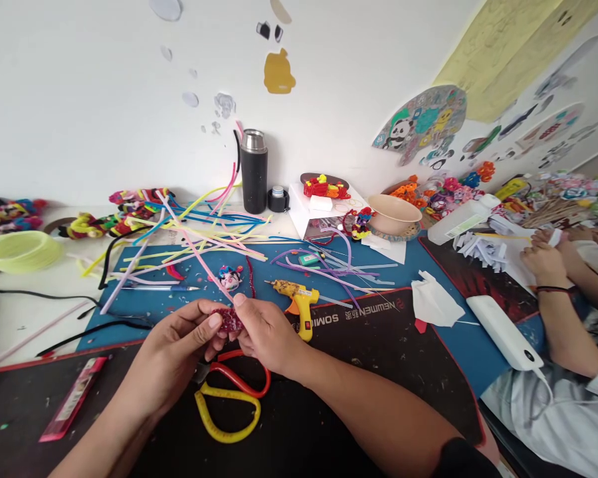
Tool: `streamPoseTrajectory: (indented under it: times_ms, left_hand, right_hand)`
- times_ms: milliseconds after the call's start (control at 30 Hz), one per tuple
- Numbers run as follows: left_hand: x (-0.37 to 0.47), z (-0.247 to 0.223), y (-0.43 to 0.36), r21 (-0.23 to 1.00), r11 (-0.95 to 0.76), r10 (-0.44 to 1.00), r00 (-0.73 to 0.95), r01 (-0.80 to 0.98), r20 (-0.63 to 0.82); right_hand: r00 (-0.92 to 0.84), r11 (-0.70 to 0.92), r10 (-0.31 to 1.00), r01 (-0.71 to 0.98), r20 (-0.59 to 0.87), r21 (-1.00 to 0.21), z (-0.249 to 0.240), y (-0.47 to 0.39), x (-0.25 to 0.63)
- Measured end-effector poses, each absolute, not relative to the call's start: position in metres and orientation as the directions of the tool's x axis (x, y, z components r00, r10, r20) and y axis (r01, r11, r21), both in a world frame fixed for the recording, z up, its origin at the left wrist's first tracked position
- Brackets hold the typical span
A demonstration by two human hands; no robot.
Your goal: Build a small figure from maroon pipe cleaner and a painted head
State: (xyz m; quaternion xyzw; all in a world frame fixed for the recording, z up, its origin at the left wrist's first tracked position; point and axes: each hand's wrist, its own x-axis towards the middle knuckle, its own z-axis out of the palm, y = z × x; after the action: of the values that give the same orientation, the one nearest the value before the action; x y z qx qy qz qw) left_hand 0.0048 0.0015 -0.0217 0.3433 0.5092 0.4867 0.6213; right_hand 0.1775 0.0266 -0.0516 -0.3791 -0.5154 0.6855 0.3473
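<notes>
Between my two hands is a small dark red fuzzy piece, apparently coiled pipe cleaner [229, 320]. My left hand [189, 332] pinches it from the left with thumb and fingers. From the right, my right hand [269, 332] grips the same piece, its thumb on top. Just below lie scissors [228, 415] with one red and one yellow handle loop, their blades mostly hidden by my left hand. A yellow glue gun [299, 302] rests right of my hands. Behind them sit a small white, blue and red figure [229, 277] and a dark red pipe cleaner [251, 275].
Loose pipe cleaners [199, 229] spread across the back of the blue mat. A black thermos [254, 172] stands by the wall, and a red packet [74, 398] lies at left. At right are a bowl [393, 212], a white device [503, 332] and another person's hands [545, 255].
</notes>
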Motion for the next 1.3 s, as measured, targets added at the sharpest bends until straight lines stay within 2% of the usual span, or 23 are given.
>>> streamPoseTrajectory:
  times_ms: [300, 600, 800, 1033, 1300]
  left_hand:
    - [-0.001, -0.029, 0.001, 0.969, 0.227, 0.972, -0.038, -0.094, -0.231]
    - [0.000, -0.024, 0.003, 0.974, 0.182, 0.977, -0.084, -0.134, -0.194]
    - [-0.002, -0.023, 0.004, 0.982, 0.177, 0.976, -0.115, -0.064, -0.184]
    - [-0.005, -0.024, 0.005, 0.985, 0.161, 0.971, -0.171, -0.062, -0.169]
    - [-0.006, -0.027, 0.003, 0.983, 0.162, 0.971, -0.166, -0.086, -0.175]
  right_hand:
    - [-0.552, -0.322, 0.804, -0.088, -0.223, -0.943, -0.036, 0.034, 0.181]
    - [-0.604, -0.386, 0.748, -0.061, -0.274, -0.921, -0.031, 0.038, 0.186]
    - [-0.626, -0.364, 0.747, -0.099, -0.227, -0.926, -0.034, 0.036, 0.186]
    - [-0.641, -0.322, 0.740, -0.069, -0.206, -0.944, -0.030, 0.034, 0.186]
    - [-0.622, -0.313, 0.763, -0.120, -0.175, -0.942, -0.032, 0.034, 0.184]
